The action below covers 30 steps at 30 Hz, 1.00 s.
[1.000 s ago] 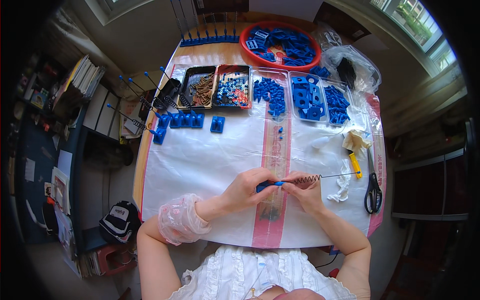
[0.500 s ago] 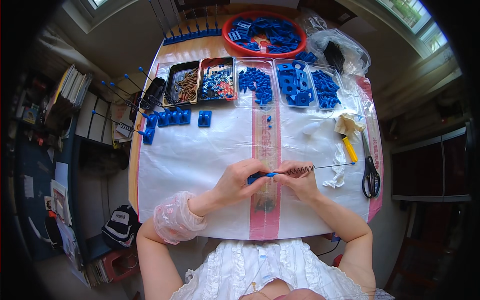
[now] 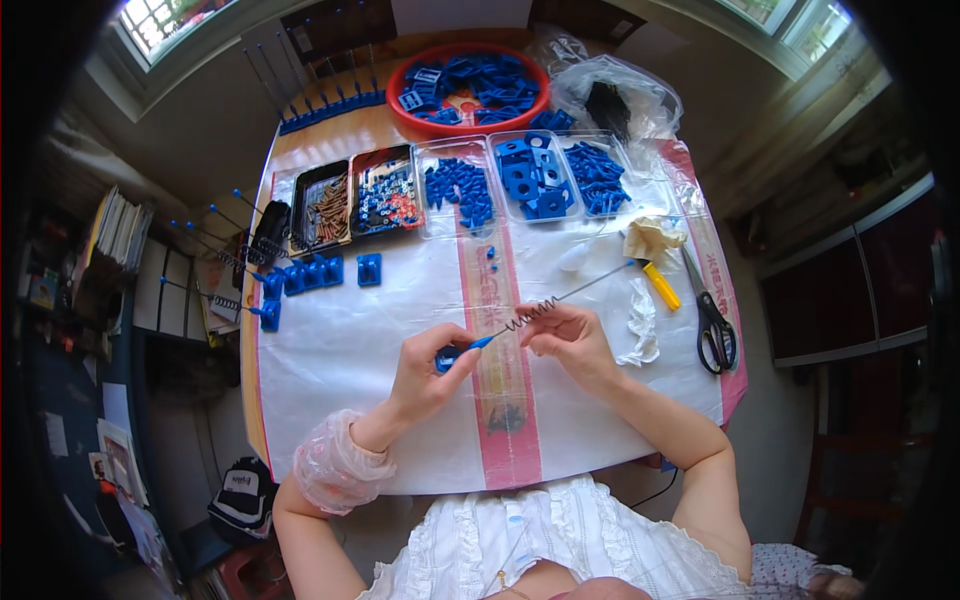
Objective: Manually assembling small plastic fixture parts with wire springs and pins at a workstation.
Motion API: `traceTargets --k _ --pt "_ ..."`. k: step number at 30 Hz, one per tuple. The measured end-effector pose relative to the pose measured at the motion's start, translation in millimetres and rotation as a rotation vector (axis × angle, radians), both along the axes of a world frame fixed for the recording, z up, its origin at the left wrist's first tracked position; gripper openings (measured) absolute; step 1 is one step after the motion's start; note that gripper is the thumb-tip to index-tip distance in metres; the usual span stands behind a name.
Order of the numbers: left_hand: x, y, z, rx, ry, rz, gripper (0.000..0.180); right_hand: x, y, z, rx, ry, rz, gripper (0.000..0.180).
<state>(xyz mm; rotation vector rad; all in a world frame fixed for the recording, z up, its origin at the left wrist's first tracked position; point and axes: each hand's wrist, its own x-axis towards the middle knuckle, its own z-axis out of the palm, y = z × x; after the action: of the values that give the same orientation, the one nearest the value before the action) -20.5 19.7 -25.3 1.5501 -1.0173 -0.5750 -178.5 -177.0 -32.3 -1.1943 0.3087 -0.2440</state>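
Note:
My left hand [image 3: 430, 368] pinches a blue plastic base [image 3: 448, 357] with a pointed blue cone [image 3: 482, 342] on its right side. From the cone a dark coil spring [image 3: 532, 314] and thin straight rod [image 3: 598, 280] slant up to the right, ending in a small blue tip [image 3: 630, 263]. Beside the spring, my right hand [image 3: 575, 348] has its thumb and fingers apart; whether a fingertip touches the coil cannot be made out. Several similar blue bases [image 3: 312, 272] stand in a row at left, some with spring rods, and one blue base [image 3: 369, 269] sits apart.
Across the table stand trays of screws [image 3: 329, 210], nuts [image 3: 386, 200], blue cones [image 3: 460, 190], square blue plates [image 3: 533, 180] and small blue parts [image 3: 598, 178]. Behind is a red basin [image 3: 405, 114] of blue pieces. A yellow-handled tool [image 3: 661, 287], crumpled tissue [image 3: 641, 325] and scissors [image 3: 714, 335] lie at right.
My right hand has let go near the cone and spread its fingers beside the spring. My left hand has tilted the piece so its rod points up to the right. The view has shifted.

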Motion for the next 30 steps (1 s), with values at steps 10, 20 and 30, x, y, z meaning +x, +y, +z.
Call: traceTargets --k 10,20,30 --pt "4 5 0 -0.020 0.115 0.022 0.009 -10 -47 39 0.049 -0.369 -0.489 0.017" --pt "1 2 -2 -0.017 0.111 -0.043 0.009 -15 -55 44 0.036 -0.333 -0.523 0.008" --pt "-1 -10 -1 -0.118 -0.437 -0.085 0.015 -26 -31 70 -0.290 -0.325 -0.534 0.009"
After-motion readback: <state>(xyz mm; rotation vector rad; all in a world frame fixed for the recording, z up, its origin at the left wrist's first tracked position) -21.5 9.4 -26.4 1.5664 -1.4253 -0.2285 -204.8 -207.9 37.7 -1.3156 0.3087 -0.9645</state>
